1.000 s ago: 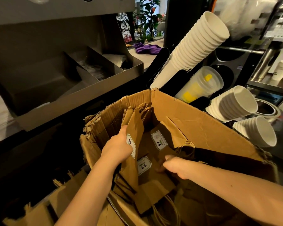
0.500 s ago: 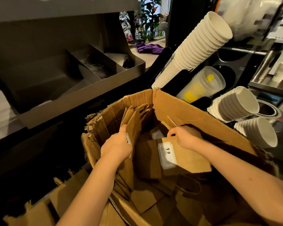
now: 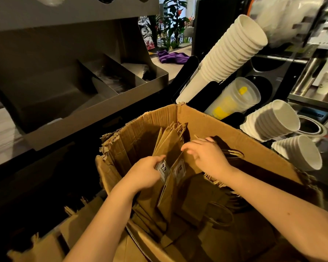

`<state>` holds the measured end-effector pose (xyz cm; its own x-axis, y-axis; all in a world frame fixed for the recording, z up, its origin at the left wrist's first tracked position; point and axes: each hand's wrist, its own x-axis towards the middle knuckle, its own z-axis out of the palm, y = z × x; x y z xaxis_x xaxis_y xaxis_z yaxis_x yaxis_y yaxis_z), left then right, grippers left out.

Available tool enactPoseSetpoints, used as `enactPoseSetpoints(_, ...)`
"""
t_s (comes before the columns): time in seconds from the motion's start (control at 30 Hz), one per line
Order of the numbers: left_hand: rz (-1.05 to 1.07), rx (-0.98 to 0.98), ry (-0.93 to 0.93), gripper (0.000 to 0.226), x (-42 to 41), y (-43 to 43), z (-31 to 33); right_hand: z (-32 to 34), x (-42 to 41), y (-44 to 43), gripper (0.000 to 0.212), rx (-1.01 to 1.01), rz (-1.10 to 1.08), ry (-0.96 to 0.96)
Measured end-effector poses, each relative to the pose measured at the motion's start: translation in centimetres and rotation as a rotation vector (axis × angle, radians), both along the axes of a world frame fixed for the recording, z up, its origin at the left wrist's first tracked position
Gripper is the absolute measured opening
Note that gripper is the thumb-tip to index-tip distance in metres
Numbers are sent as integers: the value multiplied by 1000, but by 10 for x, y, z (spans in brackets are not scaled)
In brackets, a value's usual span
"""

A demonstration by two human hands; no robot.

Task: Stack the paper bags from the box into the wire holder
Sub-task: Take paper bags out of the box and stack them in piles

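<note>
In the lower centre of the frame, an upright bundle of flat brown paper bags (image 3: 169,146) is gripped by the left hand (image 3: 142,174), its fingers curled round the edge and the thumb beside a white label. Just to the right, a leaning labelled brown paper bag (image 3: 169,191) is touched at its top edge by the right hand (image 3: 206,157), fingers loosely spread. All bags are contained in the torn corrugated cardboard box (image 3: 216,125). Beyond it, at right, three slanted stacks of ribbed white paper cups (image 3: 233,52) and one stack of clear plastic cups (image 3: 233,97) are seen. A grey metal divided tray (image 3: 102,110) is seen at upper left.
</note>
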<state>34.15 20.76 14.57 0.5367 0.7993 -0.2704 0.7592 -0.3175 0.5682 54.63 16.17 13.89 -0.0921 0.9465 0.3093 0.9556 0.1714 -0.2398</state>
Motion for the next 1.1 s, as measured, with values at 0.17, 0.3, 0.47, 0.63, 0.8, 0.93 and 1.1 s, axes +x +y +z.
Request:
enactPoseSetpoints(0.17,37,-26,-115,44,6,-7,11,-6,-1,0,24,82,2,6)
enactPoseSetpoints(0.3,14,-146,-167,92,9,-18,22,-9,-6,1,27,126,42,-12)
enactPoseSetpoints(0.47,25,-103,-59,61,8,-20,27,-10,-13,6,22,255,137,35)
enactPoseSetpoints(0.63,128,-145,-196,41,6,-20,31,-5,-10,9,23,211,26,103)
enactPoseSetpoints(0.8,198,-112,-386,39,6,-27,43,6,0,11,28,-167,-247,232)
enactPoseSetpoints(0.93,249,-144,-686,44,-5,-40,63,30,-8,8,66,-345,-331,522)
enactPoseSetpoints(1.1,309,-44,-936,67,-36,-55,77,70,-47,-28,78,-399,-177,1287)
